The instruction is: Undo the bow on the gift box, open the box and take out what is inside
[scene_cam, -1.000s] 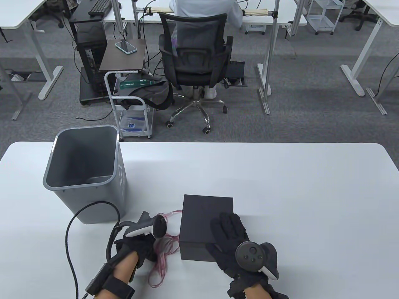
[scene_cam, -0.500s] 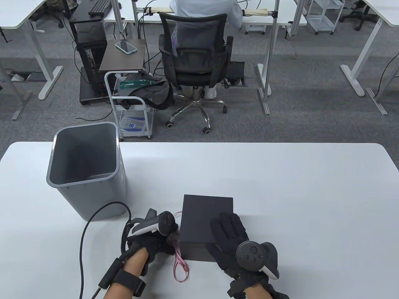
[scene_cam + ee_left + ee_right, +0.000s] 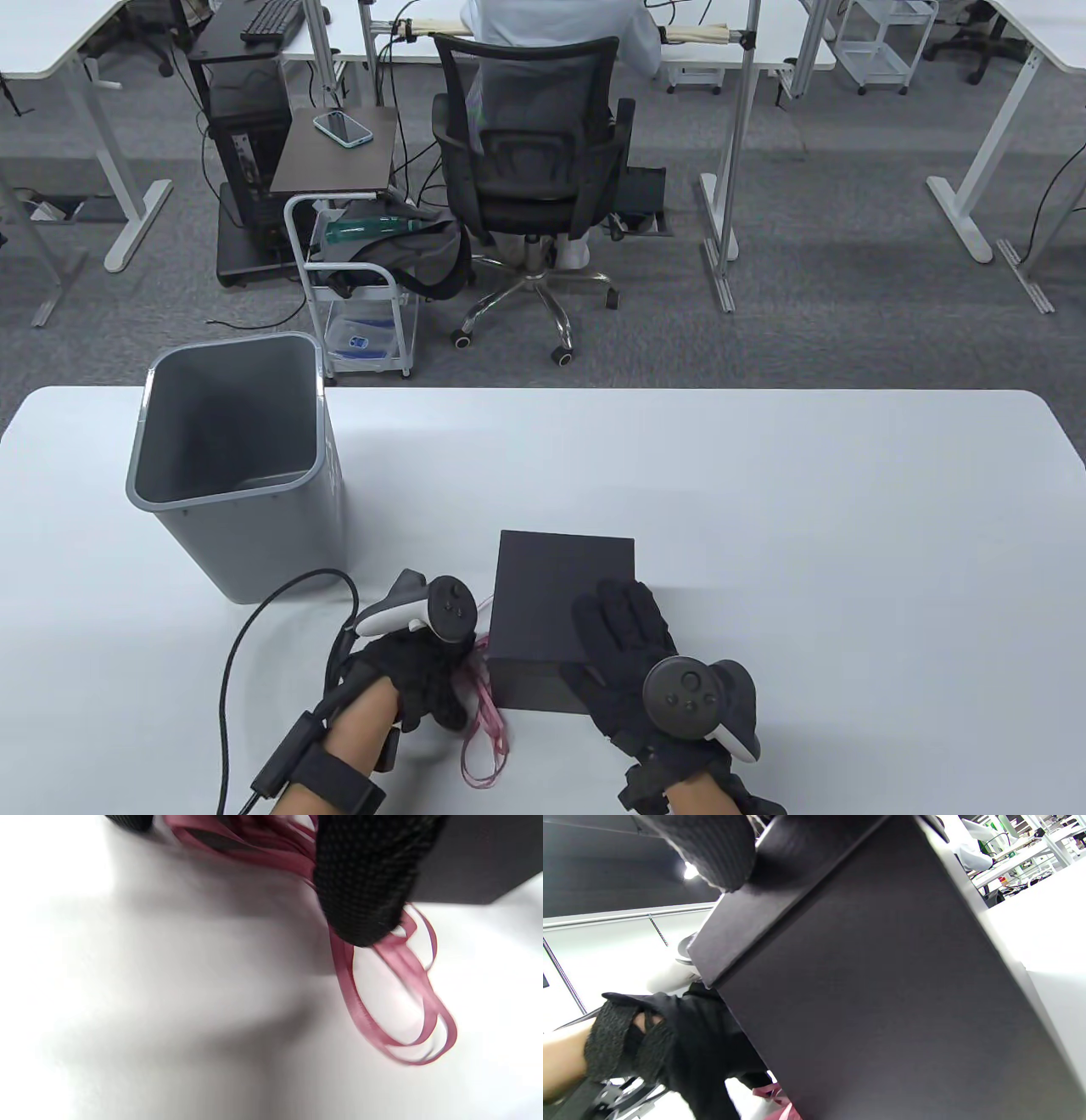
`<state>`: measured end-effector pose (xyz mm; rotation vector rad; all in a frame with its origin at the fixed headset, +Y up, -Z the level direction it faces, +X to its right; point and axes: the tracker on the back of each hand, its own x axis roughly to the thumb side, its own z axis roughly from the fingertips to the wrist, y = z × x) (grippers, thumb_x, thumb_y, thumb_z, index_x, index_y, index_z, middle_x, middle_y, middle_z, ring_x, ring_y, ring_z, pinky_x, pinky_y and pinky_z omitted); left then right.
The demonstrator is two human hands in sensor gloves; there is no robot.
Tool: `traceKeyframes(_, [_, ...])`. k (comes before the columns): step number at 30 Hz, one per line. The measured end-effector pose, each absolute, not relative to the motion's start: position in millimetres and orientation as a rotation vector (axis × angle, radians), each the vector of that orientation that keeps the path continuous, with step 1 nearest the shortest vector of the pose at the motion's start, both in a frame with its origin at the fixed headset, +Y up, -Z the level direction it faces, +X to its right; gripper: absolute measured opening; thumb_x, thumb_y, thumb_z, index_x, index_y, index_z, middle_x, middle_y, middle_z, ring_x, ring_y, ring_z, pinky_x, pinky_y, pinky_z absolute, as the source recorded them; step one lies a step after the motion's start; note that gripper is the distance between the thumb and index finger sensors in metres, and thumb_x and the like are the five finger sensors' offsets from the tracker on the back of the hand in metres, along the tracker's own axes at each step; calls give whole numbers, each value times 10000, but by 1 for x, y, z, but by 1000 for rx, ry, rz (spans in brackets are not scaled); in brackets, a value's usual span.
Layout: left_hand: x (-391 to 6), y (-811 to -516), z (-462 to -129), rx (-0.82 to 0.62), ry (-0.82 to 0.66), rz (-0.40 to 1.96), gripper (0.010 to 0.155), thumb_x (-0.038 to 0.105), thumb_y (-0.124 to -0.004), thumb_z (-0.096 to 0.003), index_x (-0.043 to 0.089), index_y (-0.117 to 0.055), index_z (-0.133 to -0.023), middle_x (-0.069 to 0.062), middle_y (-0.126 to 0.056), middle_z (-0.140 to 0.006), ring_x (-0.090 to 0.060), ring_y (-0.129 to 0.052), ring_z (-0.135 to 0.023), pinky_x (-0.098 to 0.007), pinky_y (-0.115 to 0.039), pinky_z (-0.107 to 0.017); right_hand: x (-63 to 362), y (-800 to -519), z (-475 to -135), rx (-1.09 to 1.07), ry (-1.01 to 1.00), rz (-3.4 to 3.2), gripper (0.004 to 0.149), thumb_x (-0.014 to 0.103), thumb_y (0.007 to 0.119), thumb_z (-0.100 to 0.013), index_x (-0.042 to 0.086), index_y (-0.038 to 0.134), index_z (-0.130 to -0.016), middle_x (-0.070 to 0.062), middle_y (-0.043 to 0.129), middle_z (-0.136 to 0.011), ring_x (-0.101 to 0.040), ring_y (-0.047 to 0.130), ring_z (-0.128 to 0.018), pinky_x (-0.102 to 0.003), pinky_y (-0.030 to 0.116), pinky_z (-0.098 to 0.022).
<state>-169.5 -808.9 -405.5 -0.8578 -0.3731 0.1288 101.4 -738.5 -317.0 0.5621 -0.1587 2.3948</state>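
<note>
Bow is off: left hand (image 3: 420,679) pinches the loose ribbon (image 3: 485,730) just left of the box (image 3: 560,611), right hand (image 3: 624,649) rests flat-fingered on its closed lid; next, probably drop ribbon and lift lid.

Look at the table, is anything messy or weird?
Only the pink ribbon: it is off the black box, bunched in the left hand, with loose loops trailing on the table. The box's lid is still on.

Left hand (image 3: 420,675) fingers curled in a pinch, right hand (image 3: 624,654) flat, fingers straight
</note>
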Motion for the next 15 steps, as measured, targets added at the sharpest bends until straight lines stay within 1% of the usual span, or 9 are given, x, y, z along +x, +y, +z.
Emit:
traceKeyframes(2, [-162,-806,-398,-803,-398,1,1228,603,-926,-401,13,-140,-1137,-336,-76,-1187,-578,-198,-1072,-666,-439,-787,101,-738,-317,561,-159,2395,723,509,696,-618,137,471,-1196,-163,303,-1228,-449,176,-1084,-614,326,-759])
traceKeyframes(4, [-159,-812,-391,-812,-397,107,1300,681,-878,-370,-36,-92,-1116,-381,-38,-1165,-630,-127,-1042,-733,-359,-755,104,-738,-317,558,-163,2393,727,514,703,-615,136,481,-1195,-158,316,-1229,-446,188,-1087,-617,331,-758])
traceKeyframes(7, [-159,-807,-383,-712,-363,93,1298,728,-828,-381,-19,-74,-1128,-360,-77,-1200,-617,-169,-1064,-729,-371,-767,103,-738,-317,556,-156,2386,724,510,702,-617,134,480,-1194,-157,311,-1230,-445,180,-1087,-617,327,-758])
traceKeyframes(8, [-159,-808,-381,-632,-347,65,1260,698,-842,-398,-1,-97,-1136,-338,-133,-1211,-592,-229,-1074,-710,-407,-772,103,-738,-317,555,-160,2394,725,513,699,-617,134,481,-1194,-156,311,-1231,-446,182,-1087,-618,328,-758])
traceKeyframes(9, [-160,-810,-378,-492,-362,10,1211,663,-870,-403,16,-170,-1149,-315,-231,-1215,-565,-325,-1072,-687,-469,-771,103,-738,-316,555,-162,2392,725,513,700,-616,134,482,-1194,-157,315,-1230,-448,184,-1087,-618,329,-758])
traceKeyframes(10, [-161,-809,-378,-451,-402,-22,1179,693,-833,-384,39,-237,-1163,-286,-307,-1204,-549,-395,-1057,-667,-514,-767,103,-738,-316,556,-161,2389,725,513,700,-616,134,481,-1194,-157,313,-1230,-446,183,-1087,-617,328,-758])
traceKeyframes(11, [-162,-808,-377,-422,-422,-36,1124,703,-801,-402,59,-296,-1173,-255,-370,-1190,-530,-448,-1045,-639,-552,-763,104,-739,-316,556,-161,2385,724,513,701,-617,136,481,-1194,-156,313,-1230,-444,184,-1087,-616,328,-759])
traceKeyframes(13, [-168,-807,-378,-301,-403,69,927,603,-830,-440,116,-482,-1149,-186,-558,-1123,-463,-592,-997,-574,-632,-743,103,-739,-316,555,-164,2389,725,515,699,-616,136,480,-1194,-157,312,-1230,-443,184,-1088,-616,329,-759])
traceKeyframes(15, [-172,-806,-379,-233,-373,114,728,493,-866,-470,161,-644,-1079,-128,-727,-1032,-405,-685,-950,-523,-699,-708,103,-739,-316,555,-167,2387,725,514,700,-615,136,481,-1194,-156,314,-1230,-444,185,-1087,-616,331,-758])
